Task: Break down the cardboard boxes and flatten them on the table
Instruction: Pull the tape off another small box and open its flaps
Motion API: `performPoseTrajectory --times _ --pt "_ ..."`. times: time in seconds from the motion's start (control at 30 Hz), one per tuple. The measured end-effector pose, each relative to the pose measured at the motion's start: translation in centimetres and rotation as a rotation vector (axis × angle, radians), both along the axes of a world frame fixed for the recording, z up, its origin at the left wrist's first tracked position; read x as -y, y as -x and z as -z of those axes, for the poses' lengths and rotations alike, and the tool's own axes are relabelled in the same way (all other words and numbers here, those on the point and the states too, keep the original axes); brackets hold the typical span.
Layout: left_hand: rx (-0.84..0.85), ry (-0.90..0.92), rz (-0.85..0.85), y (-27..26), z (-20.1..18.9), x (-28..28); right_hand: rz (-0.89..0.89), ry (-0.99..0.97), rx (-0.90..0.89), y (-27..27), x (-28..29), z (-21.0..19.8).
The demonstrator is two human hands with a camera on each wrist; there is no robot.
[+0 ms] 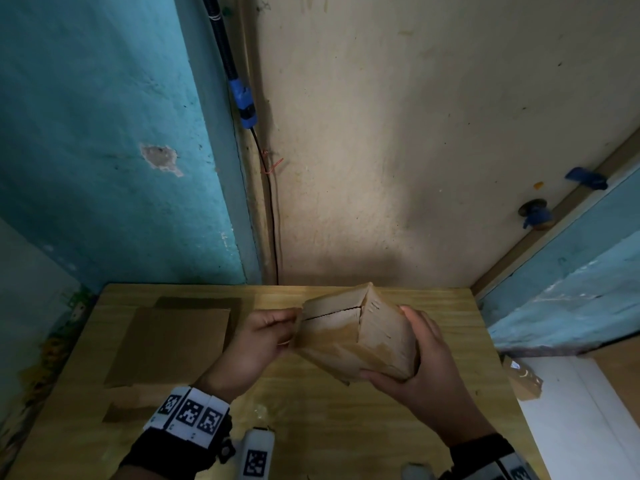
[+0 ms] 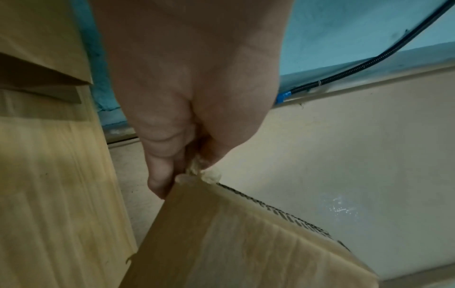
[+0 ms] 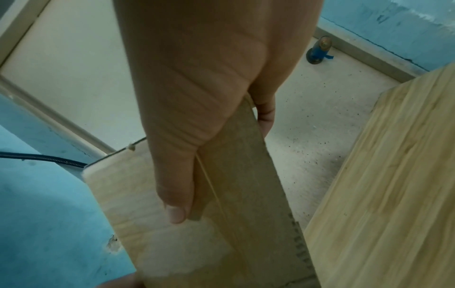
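I hold a brown cardboard box (image 1: pixel 360 334) tilted in the air above the wooden table (image 1: pixel 346 427). My left hand (image 1: pixel 294 327) pinches a frayed bit at the box's left corner (image 2: pixel 197 169), between thumb and fingers. My right hand (image 1: pixel 415 344) grips the box's right side. In the right wrist view its thumb (image 3: pixel 174 204) lies on one face of the box (image 3: pixel 246 194) and its fingers (image 3: pixel 265 117) curl round the other. A slit shows between the box's end flaps. Flattened cardboard (image 1: pixel 169 341) lies on the table's left part.
A narrow cardboard strip (image 1: pixel 128 412) lies near the left front. A white tagged object (image 1: pixel 258 455) sits at the near edge. Walls close the table at the back, with a black cable (image 1: pixel 273 220) in the corner. A cardboard scrap (image 1: pixel 523 379) lies off the right edge.
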State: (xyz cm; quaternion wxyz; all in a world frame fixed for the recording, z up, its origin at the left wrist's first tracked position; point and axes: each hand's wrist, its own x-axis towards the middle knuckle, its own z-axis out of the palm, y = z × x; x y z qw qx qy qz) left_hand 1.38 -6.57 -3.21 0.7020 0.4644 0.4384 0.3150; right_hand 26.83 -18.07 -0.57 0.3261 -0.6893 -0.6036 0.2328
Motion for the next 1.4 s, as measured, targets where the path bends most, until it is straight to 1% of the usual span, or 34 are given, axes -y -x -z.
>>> performPoseTrajectory --times 0.07,0.13,0.2,0.27,0.33,0.4,0.47,0.57,0.63,0.7,0.77,0.87,0.97,1.1,1.17,1.23,1.27,1.33,1.4 --pt "0.088 0.093 -0.051 -0.3 -0.4 -0.2 -0.021 -0.009 0.036 0.0 0.0 -0.1" --pt "0.133 0.178 -0.087 -0.6 -0.5 -0.4 -0.044 -0.013 0.088 0.0 -0.1 -0.3" --pt "0.234 0.290 -0.023 -0.4 -0.6 -0.5 -0.062 -0.015 0.132 0.0 -0.2 -0.4" --pt "0.292 0.366 0.027 0.0 -0.3 -0.6 -0.091 -0.009 0.195 0.1 -0.3 -0.4" --pt "0.227 0.339 -0.017 0.2 0.1 -0.7 -0.113 0.008 0.232 0.1 -0.3 -0.3" --pt "0.116 0.236 -0.047 0.3 0.2 -0.6 -0.125 0.015 0.273 0.2 -0.3 -0.2" --pt "0.076 0.168 -0.067 0.4 0.0 -0.6 -0.123 0.020 0.286 0.1 -0.2 -0.1" --pt "0.040 0.164 -0.133 0.4 -0.3 -0.4 -0.117 0.005 0.276 0.1 -0.1 -0.2" --pt "-0.017 0.170 -0.067 0.4 -0.5 -0.1 -0.112 -0.014 0.269 0.1 -0.1 -0.3" --pt "-0.030 0.226 -0.010 0.0 -0.6 0.1 -0.112 -0.028 0.269 0.1 -0.1 -0.5" --pt "-0.027 0.249 -0.031 -0.4 -0.6 0.2 -0.120 -0.045 0.291 0.1 -0.1 -0.7" --pt "-0.106 0.204 -0.074 -0.7 -0.1 0.3 -0.129 -0.072 0.301 0.3 0.0 -0.9" --pt "-0.231 0.140 -0.136 -0.3 0.7 -0.2 -0.111 -0.103 0.235 0.2 0.2 -1.2" --pt "-0.304 0.034 -0.089 0.4 0.8 -0.5 -0.106 -0.095 0.169 0.1 0.5 -1.1" --pt "-0.407 -0.085 -0.058 0.4 0.9 -0.3 -0.118 -0.074 0.147 0.3 0.7 -0.8" --pt "-0.563 -0.197 -0.081 0.6 1.5 -0.4 -0.114 -0.059 0.082 0.3 1.0 -0.7" --pt "-0.625 -0.200 -0.110 1.1 1.9 -0.6 -0.092 -0.058 0.029 0.2 1.1 -0.6" --pt "-0.650 -0.142 -0.143 2.2 2.7 -1.3 -0.026 -0.077 -0.041 -0.5 1.5 -0.4" --pt "-0.642 -0.087 -0.112 3.4 3.4 -1.7 0.009 -0.074 -0.014 -1.4 1.8 -0.2"
